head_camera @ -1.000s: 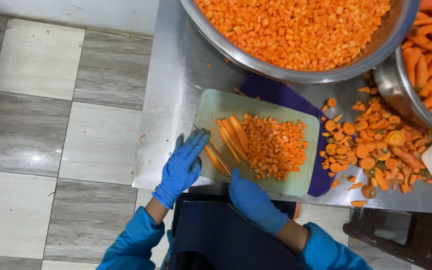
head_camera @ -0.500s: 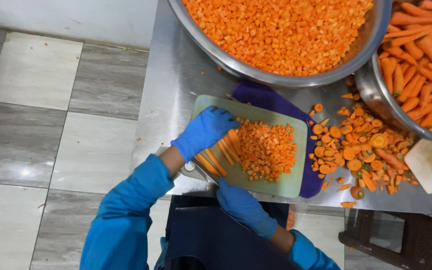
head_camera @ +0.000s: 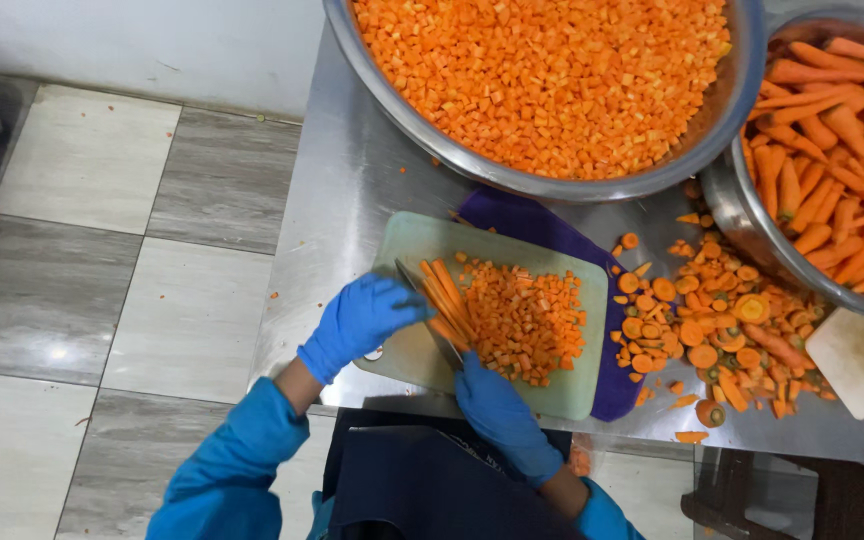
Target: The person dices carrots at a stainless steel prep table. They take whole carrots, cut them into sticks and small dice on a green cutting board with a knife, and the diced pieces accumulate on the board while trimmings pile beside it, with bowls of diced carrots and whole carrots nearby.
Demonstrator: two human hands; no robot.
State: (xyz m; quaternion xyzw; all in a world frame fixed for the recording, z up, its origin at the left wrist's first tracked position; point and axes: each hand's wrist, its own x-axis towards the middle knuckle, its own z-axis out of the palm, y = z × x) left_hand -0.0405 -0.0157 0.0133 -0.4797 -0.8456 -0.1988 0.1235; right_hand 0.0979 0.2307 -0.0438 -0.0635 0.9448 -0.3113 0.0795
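Near board edge [head_camera: 397, 365], left hand [head_camera: 362, 318] (gloved) steadies carrots [head_camera: 447, 300].

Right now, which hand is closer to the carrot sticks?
Left. The left hand rests against the carrot sticks on the board, holding them. The right hand is a little below them, gripping the knife.

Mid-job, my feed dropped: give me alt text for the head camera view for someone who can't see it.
A person in blue gloves holds carrot sticks with the left hand and a knife with the right hand, over a pale green cutting board bearing diced carrot. Behind stand a metal bowl of diced carrot and a bowl of peeled carrots.
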